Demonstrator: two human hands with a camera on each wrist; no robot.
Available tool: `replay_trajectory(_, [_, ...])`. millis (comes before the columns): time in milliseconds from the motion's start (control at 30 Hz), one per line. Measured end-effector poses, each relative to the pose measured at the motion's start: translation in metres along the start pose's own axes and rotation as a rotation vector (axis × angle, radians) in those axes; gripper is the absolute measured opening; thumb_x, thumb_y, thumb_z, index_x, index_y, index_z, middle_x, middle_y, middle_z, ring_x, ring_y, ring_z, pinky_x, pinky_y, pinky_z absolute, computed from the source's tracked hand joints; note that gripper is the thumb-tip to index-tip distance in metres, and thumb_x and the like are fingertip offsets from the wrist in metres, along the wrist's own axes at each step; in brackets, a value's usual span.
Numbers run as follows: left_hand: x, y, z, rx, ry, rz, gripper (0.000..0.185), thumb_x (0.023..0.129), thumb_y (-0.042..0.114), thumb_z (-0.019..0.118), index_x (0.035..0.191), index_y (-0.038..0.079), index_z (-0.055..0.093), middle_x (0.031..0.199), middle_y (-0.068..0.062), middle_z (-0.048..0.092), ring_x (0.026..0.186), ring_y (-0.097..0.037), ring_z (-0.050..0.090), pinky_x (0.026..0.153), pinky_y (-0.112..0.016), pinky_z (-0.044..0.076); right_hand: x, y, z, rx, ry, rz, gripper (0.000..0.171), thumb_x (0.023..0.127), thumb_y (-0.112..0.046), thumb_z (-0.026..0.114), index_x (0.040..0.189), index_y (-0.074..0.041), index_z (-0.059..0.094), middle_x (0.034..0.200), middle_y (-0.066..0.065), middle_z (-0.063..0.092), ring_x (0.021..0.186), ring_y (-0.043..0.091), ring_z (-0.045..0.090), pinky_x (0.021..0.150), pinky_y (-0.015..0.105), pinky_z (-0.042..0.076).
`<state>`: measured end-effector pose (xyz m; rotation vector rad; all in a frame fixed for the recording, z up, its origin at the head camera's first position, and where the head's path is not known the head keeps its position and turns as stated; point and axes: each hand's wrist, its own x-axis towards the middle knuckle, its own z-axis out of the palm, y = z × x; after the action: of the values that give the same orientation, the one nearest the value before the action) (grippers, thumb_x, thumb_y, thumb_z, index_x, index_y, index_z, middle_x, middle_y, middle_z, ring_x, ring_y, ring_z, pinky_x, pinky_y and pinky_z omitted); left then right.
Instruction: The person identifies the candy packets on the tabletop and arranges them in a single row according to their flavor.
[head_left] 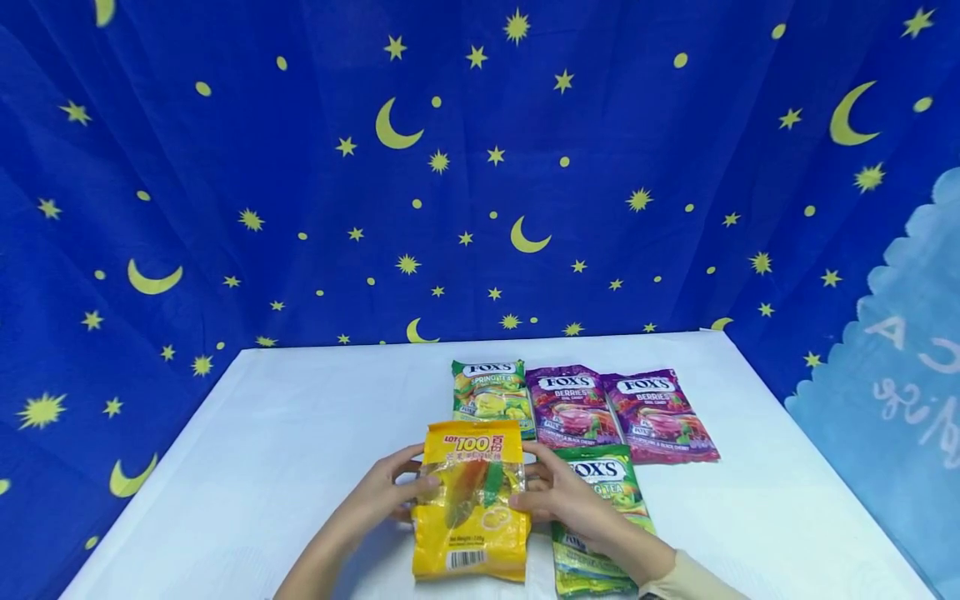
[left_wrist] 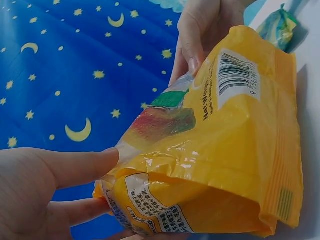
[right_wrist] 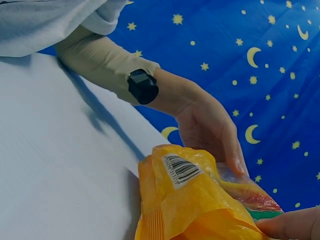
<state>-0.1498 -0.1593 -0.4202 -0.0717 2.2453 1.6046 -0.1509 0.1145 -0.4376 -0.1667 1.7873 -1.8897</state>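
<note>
We see the left hand [head_left: 378, 497] and the right hand [head_left: 558, 493] gripping the yellow candy bag [head_left: 468, 500] by its side edges, thumbs across its front and fingers curled behind. The bag sits over the white table [head_left: 247, 467], just in front of four Fox's packets [head_left: 581, 408].

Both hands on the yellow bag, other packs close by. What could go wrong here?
The left hand and right hand only pinch the sides of the yellow bag; the glossy film may slip. The right forearm lies over the green pack, so moving could drag it. The purple packs sit close behind.
</note>
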Motion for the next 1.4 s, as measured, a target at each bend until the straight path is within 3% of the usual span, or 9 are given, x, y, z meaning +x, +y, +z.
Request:
replay_trajectory(367, [-0.001,-0.002,-0.030,-0.013,0.128,-0.030,0.066,0.086,0.036,0.073,0.140,0.009,0.046,0.123,-0.017,0.057,0.091,-0.024,0.064,0.067,-0.042,0.056,0.034,-0.011,0.023,-0.070,0.019,-0.032,0.081,0.080,-0.010,0.075,0.148,-0.009,0.031,0.120,0.016,0.054,0.094,0.025,0.062,0.078,0.039,0.056])
replay_trajectory(600, [0.001,-0.006,-0.052,-0.013,0.173,-0.046,0.058,0.088,0.036,0.071,0.126,0.001,0.045,0.121,-0.017,0.058,0.089,-0.022,0.064,0.065,-0.039,0.056,0.056,-0.016,0.037,-0.084,0.017,-0.037,0.082,0.080,-0.009,0.076,0.149,-0.011,0.032,0.120,0.015,0.050,0.093,0.025,0.061,0.078,0.038,0.056])
replay_trajectory(800, [0.004,-0.008,-0.069,-0.010,0.171,-0.048,0.062,0.089,0.038,0.069,0.130,0.000,0.042,0.120,-0.018,0.059,0.088,-0.021,0.063,0.068,-0.038,0.056,0.073,-0.021,0.047,-0.074,0.011,-0.048,0.081,0.080,-0.006,0.075,0.149,-0.010,0.032,0.119,0.016,0.054,0.092,0.025,0.063,0.078,0.039,0.056])
replay_trajectory(1000, [0.008,-0.007,-0.083,0.026,0.198,-0.066,0.067,0.091,0.043,0.065,0.136,0.000,0.041,0.131,-0.027,0.051,0.096,-0.025,0.062,0.074,-0.041,0.056,0.090,-0.023,0.055,-0.090,0.011,-0.058,0.080,0.080,-0.007,0.076,0.149,-0.011,0.035,0.124,0.018,0.051,0.094,0.025,0.062,0.077,0.039,0.057])
replay_trajectory(1200, [0.014,-0.008,-0.096,0.041,0.263,-0.093,0.069,0.092,0.045,0.062,0.138,-0.001,0.040,0.131,-0.028,0.051,0.100,-0.028,0.060,0.077,-0.040,0.055,0.112,-0.026,0.066,-0.074,0.005,-0.075,0.077,0.080,-0.006,0.076,0.147,-0.010,0.037,0.124,0.018,0.052,0.091,0.025,0.063,0.075,0.038,0.057])
replay_trajectory(1400, [0.028,-0.015,-0.110,0.042,0.357,-0.096,0.061,0.094,0.041,0.060,0.138,0.001,0.045,0.126,-0.024,0.055,0.100,-0.030,0.058,0.073,-0.035,0.054,0.136,-0.032,0.078,-0.102,0.032,-0.069,0.074,0.082,-0.008,0.075,0.147,-0.009,0.039,0.116,0.012,0.055,0.088,0.021,0.062,0.072,0.035,0.058])
